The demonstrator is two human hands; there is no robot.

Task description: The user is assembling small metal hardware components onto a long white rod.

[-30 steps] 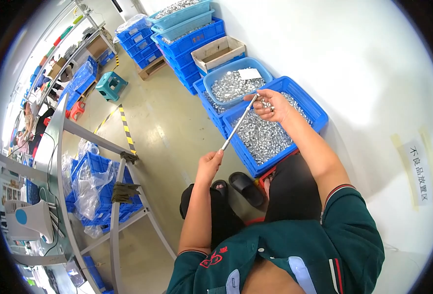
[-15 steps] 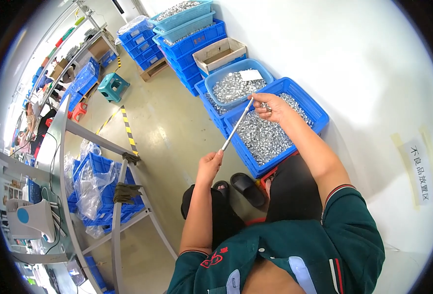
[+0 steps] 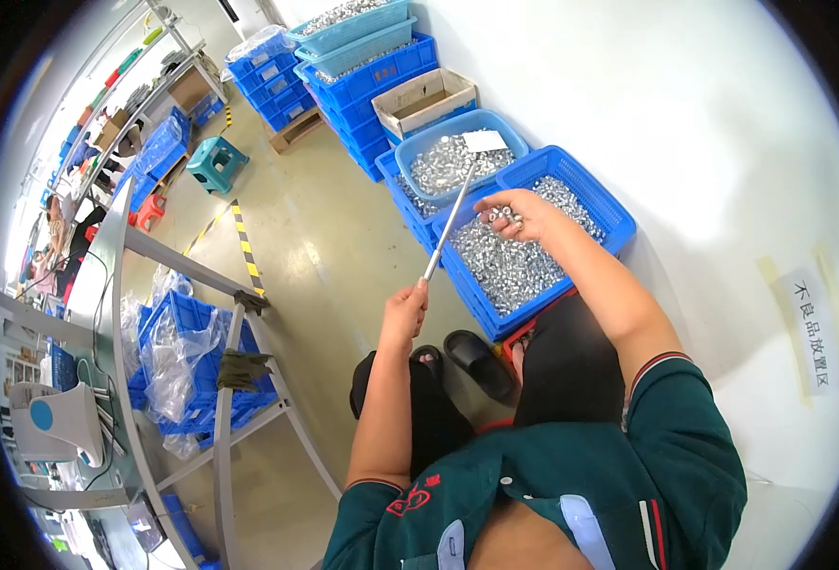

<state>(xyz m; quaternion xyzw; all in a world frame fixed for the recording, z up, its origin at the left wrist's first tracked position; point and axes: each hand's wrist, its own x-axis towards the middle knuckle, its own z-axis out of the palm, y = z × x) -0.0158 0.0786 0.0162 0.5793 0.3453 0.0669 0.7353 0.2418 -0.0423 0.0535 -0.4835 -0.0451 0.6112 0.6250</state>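
Observation:
My left hand (image 3: 405, 311) is closed around the lower end of a slim silvery metal rod (image 3: 450, 228), which tilts up and away from me. Several small, shiny metal pieces (image 3: 501, 217), some ring-like, lie in the curled fingers of my right hand (image 3: 528, 215). That hand is just right of the rod, apart from its upper end, and above a blue crate (image 3: 619, 211). Inside the crate is a heap of similar small metal parts (image 3: 509, 275). Beyond it, a light blue basket (image 3: 507, 125) holds more metal parts with a white paper slip (image 3: 485, 142) on top.
Stacked blue crates (image 3: 372, 90) and an open cardboard box (image 3: 426, 103) stand along the white wall. At left are a metal-framed bench (image 3: 196, 266), a crate with plastic film (image 3: 187, 332) and a teal stool (image 3: 218, 163). Black slippers (image 3: 476, 363) lie near my feet.
My right hand has come away from the rod's upper end and turned, showing the metal pieces in it. The rod has swung more upright in my left hand.

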